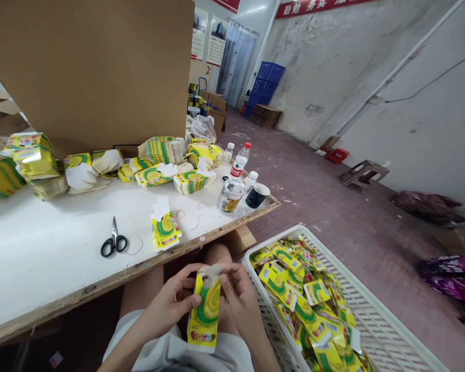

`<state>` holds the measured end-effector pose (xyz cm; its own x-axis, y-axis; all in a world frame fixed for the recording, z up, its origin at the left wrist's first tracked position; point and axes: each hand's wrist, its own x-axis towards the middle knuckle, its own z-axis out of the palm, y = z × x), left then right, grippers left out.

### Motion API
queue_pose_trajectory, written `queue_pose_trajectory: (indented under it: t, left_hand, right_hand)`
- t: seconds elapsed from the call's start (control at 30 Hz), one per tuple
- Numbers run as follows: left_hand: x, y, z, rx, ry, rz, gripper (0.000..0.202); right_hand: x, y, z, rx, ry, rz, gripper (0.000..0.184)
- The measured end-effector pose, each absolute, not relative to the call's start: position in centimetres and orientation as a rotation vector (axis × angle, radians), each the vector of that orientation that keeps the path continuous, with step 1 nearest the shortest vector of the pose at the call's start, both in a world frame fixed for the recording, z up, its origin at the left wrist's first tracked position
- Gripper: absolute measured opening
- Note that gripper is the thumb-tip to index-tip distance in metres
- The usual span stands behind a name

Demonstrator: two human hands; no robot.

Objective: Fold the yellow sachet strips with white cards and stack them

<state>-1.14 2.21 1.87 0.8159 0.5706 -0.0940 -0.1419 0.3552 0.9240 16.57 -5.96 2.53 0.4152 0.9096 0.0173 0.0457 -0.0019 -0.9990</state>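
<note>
**Over the lap [151, 349], a yellow carton [207, 325] held at its upper end**

The left hand [178, 299] pinches the carton's left edge, thumb on the printed front; the right hand [238, 289] has thumb and fingers at the top right corner, by the white flap [210, 269] (whether that flap is tucked in, I cannot tell). Thin card probably wants a light pinch: steady the side with the left, and work the flap along its crease so that the panel does not buckle.

The table [62, 232] edge lies just ahead of the hands, and the basket [344, 267] of yellow packs [308, 305] close beside the right forearm, so elbow room looks tight there. Scissors [114, 244], a loose carton stack [166, 230] and a dark mug [257, 196] sit on the tabletop.
</note>
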Motion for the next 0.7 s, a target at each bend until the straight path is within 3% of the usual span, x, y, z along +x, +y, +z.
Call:
queue_pose_trajectory:
  t: [0.1,0.2,0.33,0.5,0.7]
  left_hand:
    - [-0.8,2.3,1.8,1.300,0.541,0.570,0.036]
    - [-0.5,2.0,1.5,1.360,0.510,0.569,0.035]
    - [-0.4,1.6,1.2,1.348,0.495,0.541,0.039]
    - [-0.1,1.7,1.6,1.262,0.515,0.549,0.046]
    - [0.1,2.1,1.9,1.277,0.517,0.605,0.043]
  right_hand:
    - [17.0,-6.1,2.7,-1.402,-0.812,0.951,0.036]
    - [17.1,-6.1,2.8,-1.452,-0.962,1.150,0.034]
    - [17.0,-6.0,2.5,-1.656,-1.164,0.900,0.020]
    - [16.6,-5.6,1.8,-1.647,-1.243,0.931,0.038]
    - [16.6,-5.3,1.9,-1.745,-1.243,0.820,0.035]
